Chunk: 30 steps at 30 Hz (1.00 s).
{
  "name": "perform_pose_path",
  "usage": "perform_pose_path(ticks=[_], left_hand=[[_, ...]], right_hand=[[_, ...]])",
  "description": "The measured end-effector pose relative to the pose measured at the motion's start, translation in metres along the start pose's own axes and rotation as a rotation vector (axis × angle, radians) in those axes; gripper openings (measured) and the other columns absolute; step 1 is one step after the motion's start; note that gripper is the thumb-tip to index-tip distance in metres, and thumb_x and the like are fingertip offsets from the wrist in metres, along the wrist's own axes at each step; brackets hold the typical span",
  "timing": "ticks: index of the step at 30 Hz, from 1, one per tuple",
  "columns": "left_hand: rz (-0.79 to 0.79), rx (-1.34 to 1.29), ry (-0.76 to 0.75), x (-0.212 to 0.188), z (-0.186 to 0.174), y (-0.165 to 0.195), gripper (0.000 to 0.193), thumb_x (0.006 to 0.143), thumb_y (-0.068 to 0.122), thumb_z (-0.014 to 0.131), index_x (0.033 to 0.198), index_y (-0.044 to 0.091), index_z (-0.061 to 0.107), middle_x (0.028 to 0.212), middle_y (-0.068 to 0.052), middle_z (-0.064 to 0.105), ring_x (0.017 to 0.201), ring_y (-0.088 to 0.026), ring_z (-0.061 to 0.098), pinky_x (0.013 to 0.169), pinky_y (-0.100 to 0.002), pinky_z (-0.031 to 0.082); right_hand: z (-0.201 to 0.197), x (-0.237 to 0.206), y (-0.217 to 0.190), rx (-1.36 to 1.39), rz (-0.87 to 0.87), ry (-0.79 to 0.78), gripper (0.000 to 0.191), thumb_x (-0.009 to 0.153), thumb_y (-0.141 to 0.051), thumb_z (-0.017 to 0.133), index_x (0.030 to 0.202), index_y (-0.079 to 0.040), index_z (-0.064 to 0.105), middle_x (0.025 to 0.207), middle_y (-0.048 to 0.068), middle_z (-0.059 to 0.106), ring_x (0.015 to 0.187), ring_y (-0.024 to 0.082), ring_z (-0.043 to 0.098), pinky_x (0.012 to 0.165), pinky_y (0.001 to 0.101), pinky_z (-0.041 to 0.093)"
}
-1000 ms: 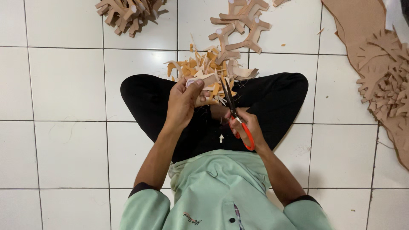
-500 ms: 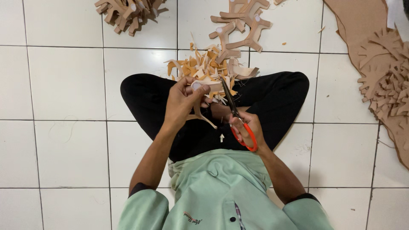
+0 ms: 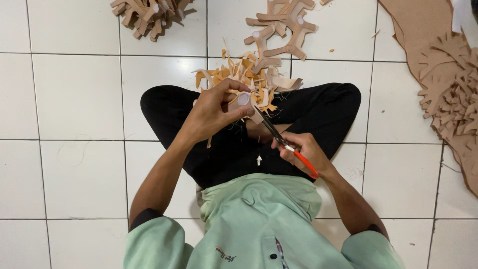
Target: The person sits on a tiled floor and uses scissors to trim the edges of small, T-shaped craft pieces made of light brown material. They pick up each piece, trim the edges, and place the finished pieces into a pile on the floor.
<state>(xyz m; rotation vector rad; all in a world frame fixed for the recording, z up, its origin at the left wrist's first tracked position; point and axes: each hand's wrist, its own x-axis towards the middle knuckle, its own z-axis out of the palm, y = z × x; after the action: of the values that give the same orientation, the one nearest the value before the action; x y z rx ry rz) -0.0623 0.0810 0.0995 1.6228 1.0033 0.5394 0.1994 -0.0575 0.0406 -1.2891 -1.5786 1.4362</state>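
You are sitting cross-legged on the white tiled floor (image 3: pixel 79 99), looking down at your own lap. Your left hand (image 3: pixel 211 117) is grasping a small tan leather cut-out piece (image 3: pixel 251 107) with a pale round patch on it, its grip clenched around the piece with the thumb on top, just above your black trousers (image 3: pixel 318 109). Your right hand (image 3: pixel 303 152) is closing its grip on the orange-handled scissors (image 3: pixel 284 142), whose dark blades are pointing up and left and are meeting the lower edge of the piece in your left hand; whether the blades are parted or shut I cannot tell.

Just beyond your hands, a loose heap of orange and tan leather scraps (image 3: pixel 239 77) is lying on the floor against your legs. Farther out, a spread of branching brown cut-out shapes (image 3: pixel 281 25) is lying near the top edge of the floor in view, and a second pile of similar brown shapes (image 3: pixel 149 15) is sitting toward the top left corner. A large brown sheet with jagged cut-out edges (image 3: pixel 448 84) is running along the right edge. You are wearing a pale green shirt (image 3: pixel 259 224).
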Motion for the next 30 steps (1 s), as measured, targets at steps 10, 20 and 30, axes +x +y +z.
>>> perform_pose_path(ticks=[10,20,30], left_hand=[[0.028,-0.31,-0.059,0.0,0.006,-0.02,0.021,0.103,0.018,0.067,0.11,0.0,0.06,0.097,-0.007,0.073,0.088,-0.01,0.073,0.074,-0.025,0.063],[-0.025,-0.564,0.063,-0.009,0.045,-0.043,0.022,0.101,0.013,0.073,0.108,-0.004,0.06,0.087,-0.008,0.063,0.077,-0.009,0.065,0.071,-0.024,0.06],[0.109,-0.657,0.123,-0.013,0.052,-0.03,0.027,0.102,0.01,0.067,0.125,-0.002,0.06,0.106,-0.007,0.068,0.087,-0.009,0.071,0.076,-0.024,0.063]], right_hand=[[0.01,-0.005,0.005,0.07,0.15,0.038,0.069,0.086,-0.072,0.06,0.077,-0.004,0.064,0.048,-0.006,0.046,0.036,0.003,0.044,0.035,0.0201,0.033],[0.026,0.0,-0.007,0.328,0.108,0.05,0.068,0.091,-0.07,0.062,0.09,-0.002,0.062,0.056,-0.006,0.049,0.043,0.001,0.045,0.039,0.0176,0.034],[0.033,-0.003,0.017,0.301,0.071,0.222,0.054,0.092,-0.056,0.069,0.083,-0.003,0.063,0.053,-0.007,0.048,0.04,0.001,0.043,0.037,0.0173,0.033]])
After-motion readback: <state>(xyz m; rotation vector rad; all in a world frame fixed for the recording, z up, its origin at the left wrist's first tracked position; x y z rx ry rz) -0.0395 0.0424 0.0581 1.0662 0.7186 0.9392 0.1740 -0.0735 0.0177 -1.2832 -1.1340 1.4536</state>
